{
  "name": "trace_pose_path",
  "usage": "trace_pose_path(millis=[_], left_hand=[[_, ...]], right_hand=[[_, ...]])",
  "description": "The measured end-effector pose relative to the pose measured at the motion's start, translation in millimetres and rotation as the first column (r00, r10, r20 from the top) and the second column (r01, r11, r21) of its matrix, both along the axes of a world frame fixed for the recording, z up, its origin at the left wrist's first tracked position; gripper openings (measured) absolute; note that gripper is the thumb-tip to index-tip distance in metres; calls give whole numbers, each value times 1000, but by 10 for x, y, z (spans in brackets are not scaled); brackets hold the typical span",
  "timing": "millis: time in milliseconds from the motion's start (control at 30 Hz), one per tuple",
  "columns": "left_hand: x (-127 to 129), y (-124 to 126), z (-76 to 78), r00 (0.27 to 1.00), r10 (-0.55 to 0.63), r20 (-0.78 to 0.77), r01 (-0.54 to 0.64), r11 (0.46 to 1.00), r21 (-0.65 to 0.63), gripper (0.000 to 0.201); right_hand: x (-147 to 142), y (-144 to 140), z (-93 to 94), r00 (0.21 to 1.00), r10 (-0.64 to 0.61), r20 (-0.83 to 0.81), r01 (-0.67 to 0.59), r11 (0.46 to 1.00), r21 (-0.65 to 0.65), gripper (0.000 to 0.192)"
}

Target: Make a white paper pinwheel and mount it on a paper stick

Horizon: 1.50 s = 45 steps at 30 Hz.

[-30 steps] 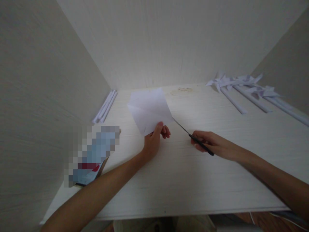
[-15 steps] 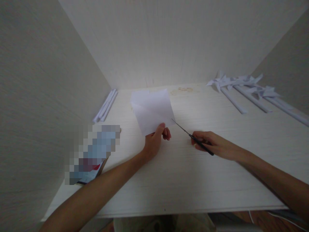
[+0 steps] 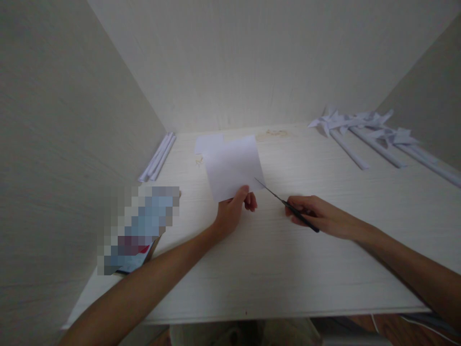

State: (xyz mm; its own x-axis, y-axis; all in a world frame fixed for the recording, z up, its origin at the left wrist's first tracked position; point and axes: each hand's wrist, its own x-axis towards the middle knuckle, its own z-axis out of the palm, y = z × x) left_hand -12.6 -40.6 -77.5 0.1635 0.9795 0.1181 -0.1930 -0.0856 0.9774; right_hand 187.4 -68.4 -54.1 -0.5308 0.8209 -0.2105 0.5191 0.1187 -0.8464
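Observation:
A white sheet of paper (image 3: 234, 166) is pinched at its near edge by my left hand (image 3: 234, 206), thumb on top and fingers beneath. My right hand (image 3: 309, 216) grips the black handles of a pair of scissors (image 3: 298, 216). Their thin blades point up and left, with the tips at the paper's lower right corner. I cannot tell whether the blades have the paper between them. Behind the held sheet, a second piece of white paper (image 3: 209, 143) lies on the table, partly covered.
Rolled paper sticks (image 3: 158, 156) lie along the left wall. A blurred-out flat object (image 3: 144, 230) sits near my left forearm. Several paper pinwheels (image 3: 360, 125) on rolled sticks lie at the back right of the white table (image 3: 252, 269). Walls stand on three sides.
My left hand has shifted the paper slightly right and turned it a little, so more of the sheet behind it shows. The scissors have hardly moved.

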Motion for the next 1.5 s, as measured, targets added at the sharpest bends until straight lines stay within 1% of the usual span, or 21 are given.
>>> trace_pose_path(millis=[167,300,467,567,667,933,1067,1267,1500], left_hand=[[0,-1,0,1000,0,12,0,1000,-8,30],[4,-8,14,1000,-8,13,8,1000,-10,30],[11,-2,19,1000,-19,18,19,1000,-7,29],[23,-3,39,1000,-21,-8,21,1000,-21,28],[34,-9,61,998,-21,-58,19,999,-28,29],[24,-13,35,993,-59,-106,62,997,33,26],[11,-17,14,990,-79,-117,85,995,50,28],[10,-32,26,988,-60,-146,69,996,64,29],[11,-28,12,988,-62,-142,72,995,65,29]], right_hand=[[5,3,-6,1000,24,-5,-24,1000,-1,26],[8,4,-11,1000,17,10,-17,1000,21,26],[1,0,-1,1000,10,19,-10,1000,13,25],[-2,1,2,1000,14,21,-14,1000,26,26],[2,4,-7,1000,22,9,-22,1000,12,26],[8,1,-20,999,32,7,-32,999,4,25],[1,-10,-18,999,30,32,-30,999,-16,25],[-5,-12,-18,998,40,39,-39,999,-4,25],[0,-13,-20,998,43,38,-43,999,14,24]])
